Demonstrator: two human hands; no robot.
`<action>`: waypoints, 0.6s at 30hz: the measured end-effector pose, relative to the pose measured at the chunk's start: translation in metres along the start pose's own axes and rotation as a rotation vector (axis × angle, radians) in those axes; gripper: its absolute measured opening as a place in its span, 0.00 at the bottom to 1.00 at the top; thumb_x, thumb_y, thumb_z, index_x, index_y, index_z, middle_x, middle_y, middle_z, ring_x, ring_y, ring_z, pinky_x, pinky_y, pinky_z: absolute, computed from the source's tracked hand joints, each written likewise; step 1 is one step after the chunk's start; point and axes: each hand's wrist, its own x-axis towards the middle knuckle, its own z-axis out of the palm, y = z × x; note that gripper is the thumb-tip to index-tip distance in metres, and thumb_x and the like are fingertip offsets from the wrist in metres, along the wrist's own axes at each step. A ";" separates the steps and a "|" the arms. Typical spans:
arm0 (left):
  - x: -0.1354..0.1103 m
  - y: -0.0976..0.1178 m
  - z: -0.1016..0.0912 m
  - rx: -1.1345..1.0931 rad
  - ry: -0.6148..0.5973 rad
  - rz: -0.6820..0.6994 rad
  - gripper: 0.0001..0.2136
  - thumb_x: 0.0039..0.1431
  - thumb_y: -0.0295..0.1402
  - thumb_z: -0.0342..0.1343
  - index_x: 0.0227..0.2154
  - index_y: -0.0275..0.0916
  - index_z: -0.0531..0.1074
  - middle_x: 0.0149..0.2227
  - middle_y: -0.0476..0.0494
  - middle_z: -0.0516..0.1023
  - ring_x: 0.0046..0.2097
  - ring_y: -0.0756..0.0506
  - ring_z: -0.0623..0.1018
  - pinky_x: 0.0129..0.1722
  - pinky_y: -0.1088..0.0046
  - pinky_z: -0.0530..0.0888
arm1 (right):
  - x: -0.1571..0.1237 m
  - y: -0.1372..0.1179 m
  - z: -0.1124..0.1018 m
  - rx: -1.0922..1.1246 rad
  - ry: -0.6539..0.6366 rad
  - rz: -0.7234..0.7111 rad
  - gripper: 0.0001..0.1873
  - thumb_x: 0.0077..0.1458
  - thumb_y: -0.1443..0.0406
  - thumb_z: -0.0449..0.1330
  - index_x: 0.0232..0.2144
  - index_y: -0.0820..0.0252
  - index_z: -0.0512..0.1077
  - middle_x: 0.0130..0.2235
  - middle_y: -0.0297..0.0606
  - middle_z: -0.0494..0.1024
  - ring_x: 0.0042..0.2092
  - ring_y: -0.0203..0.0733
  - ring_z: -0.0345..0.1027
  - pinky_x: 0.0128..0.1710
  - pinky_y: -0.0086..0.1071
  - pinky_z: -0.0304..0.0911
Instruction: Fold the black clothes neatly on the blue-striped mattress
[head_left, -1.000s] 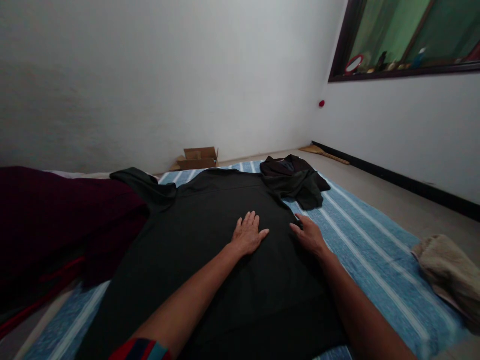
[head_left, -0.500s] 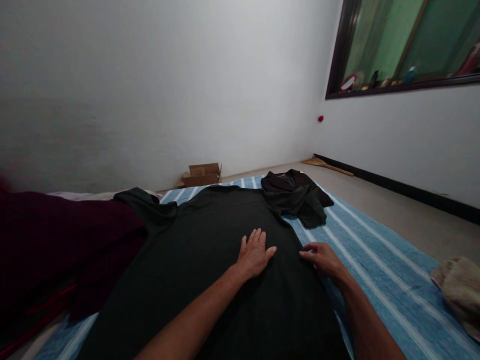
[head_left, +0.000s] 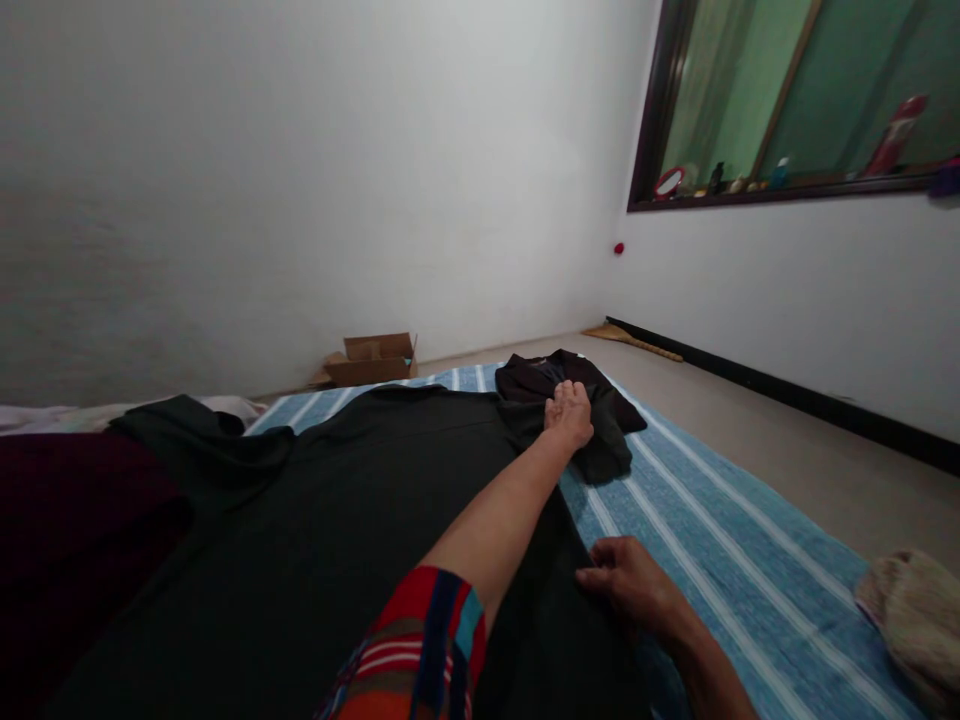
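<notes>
A black shirt (head_left: 330,520) lies spread flat on a blue striped mat (head_left: 712,540). My left hand (head_left: 568,413) reaches far forward and rests, fingers curled, on the crumpled right sleeve (head_left: 592,410) of the shirt at the far end. My right hand (head_left: 628,582) is near me at the shirt's right side edge, fingers curled and pinching the black fabric there. A red, blue and white striped sleeve (head_left: 420,650) covers my left upper arm.
A dark maroon cloth (head_left: 67,540) lies heaped at the left. An open cardboard box (head_left: 371,358) stands by the far wall. A beige cloth (head_left: 911,615) lies on the floor at the right. A window ledge (head_left: 787,185) with small items runs above.
My left hand moved from the shirt's middle forward to the crumpled sleeve. My right hand slid back toward me along the shirt's right edge. The view turned slightly left.
</notes>
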 end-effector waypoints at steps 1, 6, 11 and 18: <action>0.008 0.003 0.003 -0.001 -0.017 -0.015 0.25 0.51 0.25 0.52 0.53 0.35 0.54 0.57 0.31 0.58 0.60 0.38 0.56 0.55 0.57 0.59 | 0.000 0.001 0.000 -0.003 0.006 -0.011 0.06 0.41 0.66 0.58 0.19 0.61 0.63 0.17 0.27 0.62 0.20 0.31 0.57 0.17 0.24 0.48; 0.035 0.014 0.013 -0.001 -0.109 -0.009 0.35 0.46 0.24 0.58 0.57 0.38 0.49 0.61 0.31 0.51 0.62 0.37 0.53 0.57 0.54 0.55 | -0.003 0.000 0.000 0.005 -0.016 0.003 0.05 0.41 0.66 0.59 0.21 0.62 0.65 0.18 0.29 0.64 0.22 0.32 0.58 0.19 0.24 0.48; 0.052 0.020 0.014 0.000 -0.196 -0.024 0.34 0.43 0.24 0.60 0.55 0.39 0.56 0.54 0.31 0.64 0.55 0.35 0.66 0.49 0.57 0.66 | -0.007 -0.004 0.003 0.015 -0.078 0.031 0.04 0.39 0.67 0.59 0.21 0.62 0.67 0.19 0.29 0.66 0.22 0.32 0.59 0.19 0.24 0.48; 0.059 0.016 0.015 -0.045 -0.252 0.003 0.18 0.42 0.24 0.60 0.41 0.38 0.73 0.45 0.33 0.75 0.49 0.36 0.73 0.44 0.64 0.70 | -0.010 -0.006 0.007 0.000 -0.088 0.008 0.04 0.40 0.69 0.57 0.24 0.63 0.71 0.23 0.33 0.72 0.26 0.36 0.66 0.22 0.25 0.55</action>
